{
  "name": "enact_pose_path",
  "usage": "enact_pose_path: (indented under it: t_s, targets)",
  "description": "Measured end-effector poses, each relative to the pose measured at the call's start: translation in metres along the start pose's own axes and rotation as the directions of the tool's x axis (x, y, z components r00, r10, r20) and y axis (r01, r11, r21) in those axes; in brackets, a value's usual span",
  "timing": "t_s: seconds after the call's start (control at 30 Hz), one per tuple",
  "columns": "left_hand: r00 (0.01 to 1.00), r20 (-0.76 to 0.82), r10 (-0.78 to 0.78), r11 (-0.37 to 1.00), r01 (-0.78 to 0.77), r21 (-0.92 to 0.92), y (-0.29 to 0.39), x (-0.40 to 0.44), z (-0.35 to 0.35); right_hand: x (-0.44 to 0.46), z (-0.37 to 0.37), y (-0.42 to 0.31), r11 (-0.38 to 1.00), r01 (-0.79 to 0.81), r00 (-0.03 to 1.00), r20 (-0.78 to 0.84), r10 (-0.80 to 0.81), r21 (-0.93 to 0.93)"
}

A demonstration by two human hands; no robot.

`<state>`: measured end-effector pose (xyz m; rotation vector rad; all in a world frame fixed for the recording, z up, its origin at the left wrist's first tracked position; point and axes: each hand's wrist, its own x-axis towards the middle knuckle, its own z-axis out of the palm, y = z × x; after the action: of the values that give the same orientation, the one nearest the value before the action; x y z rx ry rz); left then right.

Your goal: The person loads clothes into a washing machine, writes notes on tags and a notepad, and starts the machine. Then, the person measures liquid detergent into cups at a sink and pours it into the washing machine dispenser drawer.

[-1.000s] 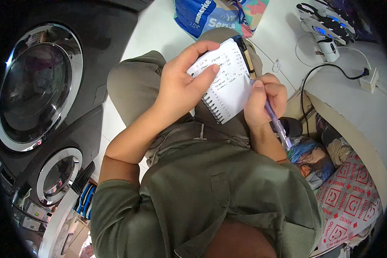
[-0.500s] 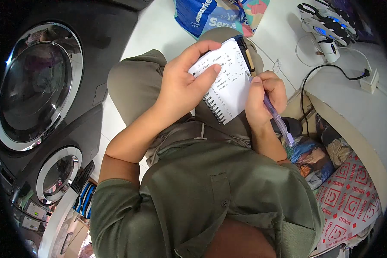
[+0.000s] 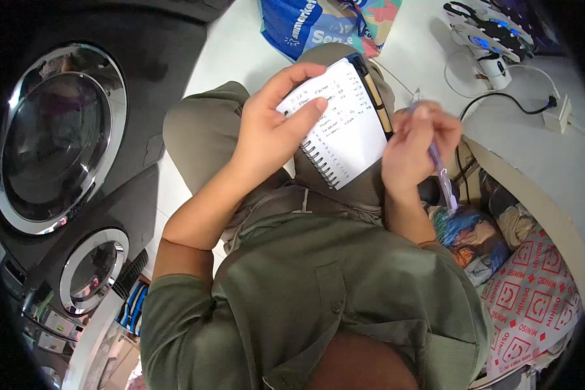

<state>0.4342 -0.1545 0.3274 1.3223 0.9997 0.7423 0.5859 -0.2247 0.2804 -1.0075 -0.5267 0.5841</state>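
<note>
You have a white tiled floor (image 3: 234, 49) ahead of you, brightly lit, with thin grout lines. Along your left stand black front-loading laundry machines (image 3: 166, 71) showing a large chrome-ringed round door (image 3: 55, 143) and a smaller porthole door (image 3: 92, 270).

Bag (image 3: 315, 29) blocks beyond notebook (image 3: 352, 140) — floor (image 3: 233, 52) passable leftward.
</note>
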Motion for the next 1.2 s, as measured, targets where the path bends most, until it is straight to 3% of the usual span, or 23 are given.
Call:
enact_pose_path:
  t_s: [0.03, 0.1, 0.13, 0.17, 0.23, 0.27, 0.3, 0.37, 0.4, 0.43, 0.5, 0.53, 0.57, 0.63, 0.77, 0.83, 0.87, 1.03, 1.1, 1.2]
  targets:
    - [1.000, 0.017, 0.003, 1.000, -0.003, 0.006, 0.004, 0.000, 0.002, 0.009, 0.002, -0.006, 1.000, 0.009, 1.000, -0.016, -0.009, 0.001]
    - [0.995, 0.067, -0.080, 0.992, 0.086, -0.091, 0.014, 0.005, 0.006, 0.028, 0.000, -0.016, 0.962, -0.272, 0.952, -0.156, 0.265, -0.024]
    - [0.991, 0.114, -0.075, 0.993, 0.085, -0.082, 0.017, 0.011, 0.010, 0.032, -0.022, -0.013, 0.890, -0.454, 0.891, 0.036, 0.452, 0.044]
    - [0.983, 0.171, -0.072, 0.994, 0.085, -0.072, 0.020, 0.016, 0.020, 0.035, -0.048, -0.015, 0.696, -0.707, 0.706, 0.160, 0.690, 0.124]
    - [0.954, 0.292, -0.069, 0.989, 0.103, -0.102, 0.019, 0.028, 0.050, 0.022, -0.083, -0.011, 0.634, -0.727, 0.685, 0.352, 0.639, 0.264]
    - [0.930, 0.363, -0.061, 0.994, 0.089, -0.060, 0.014, 0.036, 0.066, 0.017, -0.087, -0.023, 0.667, -0.720, 0.692, 0.273, 0.669, 0.191]
    - [0.917, 0.394, -0.056, 0.994, 0.087, -0.060, 0.014, 0.035, -0.008, -0.015, -0.012, -0.019, 0.668, -0.741, 0.666, 0.200, 0.719, 0.066]
    - [0.914, 0.404, -0.041, 0.971, -0.059, 0.233, 0.012, 0.043, -0.015, -0.033, -0.016, -0.014, 0.694, -0.701, 0.701, -0.020, 0.713, 0.162]
    - [0.894, 0.433, 0.114, 0.945, -0.232, 0.230, 0.017, 0.042, -0.023, -0.046, -0.025, -0.003, 0.708, -0.673, 0.686, -0.178, 0.706, 0.212]
    - [0.876, 0.464, 0.133, 0.944, -0.254, 0.210, 0.027, 0.040, -0.035, -0.060, -0.042, 0.015, 0.729, -0.634, 0.652, -0.328, 0.684, 0.258]
    - [0.901, 0.405, 0.156, 0.863, -0.324, 0.388, 0.044, 0.033, -0.075, -0.094, -0.099, 0.074, 0.785, -0.483, 0.522, -0.591, 0.615, 0.389]
    - [0.902, 0.395, 0.174, 0.850, -0.340, 0.403, 0.042, 0.052, -0.008, -0.057, -0.195, 0.086, 0.776, -0.407, 0.390, -0.677, 0.624, 0.482]
    - [0.907, 0.372, 0.198, 0.846, -0.350, 0.402, 0.043, 0.053, -0.017, -0.053, -0.227, 0.100, 0.774, -0.327, 0.252, -0.740, 0.624, 0.541]
    - [0.938, 0.303, 0.171, 0.844, -0.298, 0.446, 0.045, 0.053, -0.034, -0.039, -0.283, 0.115, 0.810, -0.200, 0.227, -0.778, 0.586, 0.551]
    - [0.980, 0.162, 0.114, 0.870, -0.177, 0.460, 0.047, 0.045, -0.062, 0.000, -0.295, 0.104, 0.833, -0.205, 0.189, -0.815, 0.548, 0.513]
    - [0.985, 0.090, 0.148, 0.871, -0.173, 0.461, 0.045, 0.033, -0.081, 0.000, -0.314, 0.111, 0.735, -0.359, -0.103, -0.807, 0.581, 0.575]
    - [0.985, 0.021, 0.174, 0.875, -0.164, 0.455, 0.042, 0.024, -0.094, -0.007, -0.334, 0.124, 0.719, -0.384, -0.108, -0.802, 0.588, 0.579]
    - [0.951, -0.274, 0.143, 0.716, 0.092, 0.692, 0.029, -0.023, -0.170, -0.046, -0.484, 0.188, 0.769, -0.522, 0.388, -0.701, 0.599, 0.368]
    - [0.914, -0.314, 0.258, 0.609, 0.098, 0.787, 0.027, -0.044, -0.184, -0.005, -0.467, 0.189, 0.734, -0.627, 0.400, -0.699, 0.592, 0.262]
    - [0.840, -0.461, 0.285, 0.605, 0.216, 0.767, 0.029, -0.072, -0.195, 0.046, -0.443, 0.182, 0.647, -0.763, 0.429, -0.751, 0.502, -0.003]
